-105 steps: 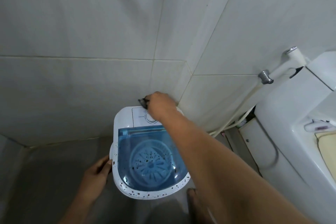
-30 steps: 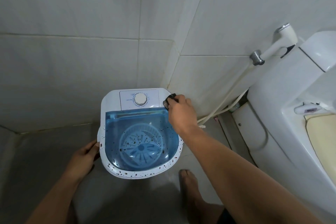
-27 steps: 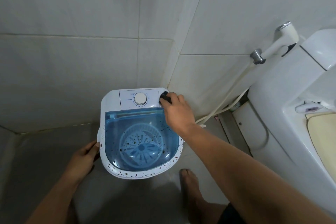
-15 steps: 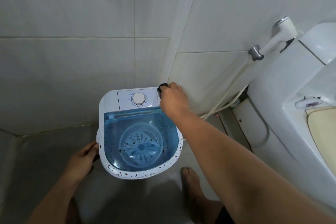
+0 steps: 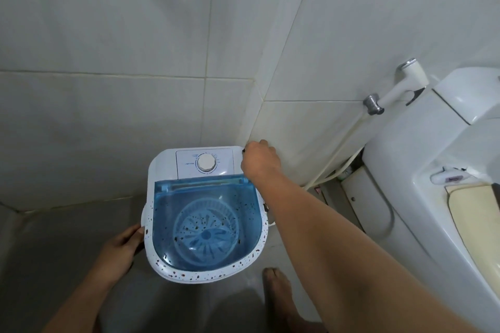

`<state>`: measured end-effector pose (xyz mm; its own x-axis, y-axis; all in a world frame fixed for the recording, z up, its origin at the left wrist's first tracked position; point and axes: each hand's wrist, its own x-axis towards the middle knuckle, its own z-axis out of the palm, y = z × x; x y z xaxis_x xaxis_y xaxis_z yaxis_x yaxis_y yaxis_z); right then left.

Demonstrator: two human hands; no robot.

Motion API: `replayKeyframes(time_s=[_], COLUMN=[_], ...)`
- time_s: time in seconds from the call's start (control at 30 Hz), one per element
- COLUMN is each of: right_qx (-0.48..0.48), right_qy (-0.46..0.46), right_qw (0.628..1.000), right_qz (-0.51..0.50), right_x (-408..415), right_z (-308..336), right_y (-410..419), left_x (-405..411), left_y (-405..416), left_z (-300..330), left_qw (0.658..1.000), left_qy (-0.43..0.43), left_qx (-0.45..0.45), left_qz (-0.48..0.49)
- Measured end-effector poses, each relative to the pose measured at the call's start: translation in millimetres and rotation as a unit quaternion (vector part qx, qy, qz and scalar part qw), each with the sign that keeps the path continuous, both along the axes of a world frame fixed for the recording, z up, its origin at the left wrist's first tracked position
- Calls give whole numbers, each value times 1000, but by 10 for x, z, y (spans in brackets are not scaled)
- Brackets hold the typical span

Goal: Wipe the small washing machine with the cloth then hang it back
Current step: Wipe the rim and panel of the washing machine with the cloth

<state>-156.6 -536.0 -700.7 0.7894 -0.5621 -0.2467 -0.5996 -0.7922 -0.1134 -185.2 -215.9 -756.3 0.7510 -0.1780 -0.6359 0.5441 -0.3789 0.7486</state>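
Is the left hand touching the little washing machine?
Touching. The head view shows the left hand holding the washing machine by its white left rim, with no gap between them.

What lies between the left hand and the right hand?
In the head view, the washing machine with its blue lid spans the stretch from left hand to right hand.

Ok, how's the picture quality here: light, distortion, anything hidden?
Head view: dim, even light, only a soft sheen on the toilet tank. Head view: wide-angle stretch slants the tile joints. Head view: a shadow darkens the floor below the small washing machine. Head view: the right hand covers the cloth but for a dark sliver.
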Motion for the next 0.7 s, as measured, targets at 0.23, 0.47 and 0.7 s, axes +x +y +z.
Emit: replayKeyframes(time_s=[0.23,0.47,0.7], right_qx=[64,141,150], right_qy=[-32,-221,-214], right_qw=[996,962,965], right_qz=[-48,-80,-8], right_x=[-19,-1157,-1577], right_z=[-120,-466,-468], right_y=[-155,115,94], left_x=[6,-9,-6], left_y=[-10,-14,-1], left_z=[22,18,-56], left_qw=[999,1000,999], left_qy=[-15,11,17], left_qx=[26,22,35], left_qz=[-17,0,3])
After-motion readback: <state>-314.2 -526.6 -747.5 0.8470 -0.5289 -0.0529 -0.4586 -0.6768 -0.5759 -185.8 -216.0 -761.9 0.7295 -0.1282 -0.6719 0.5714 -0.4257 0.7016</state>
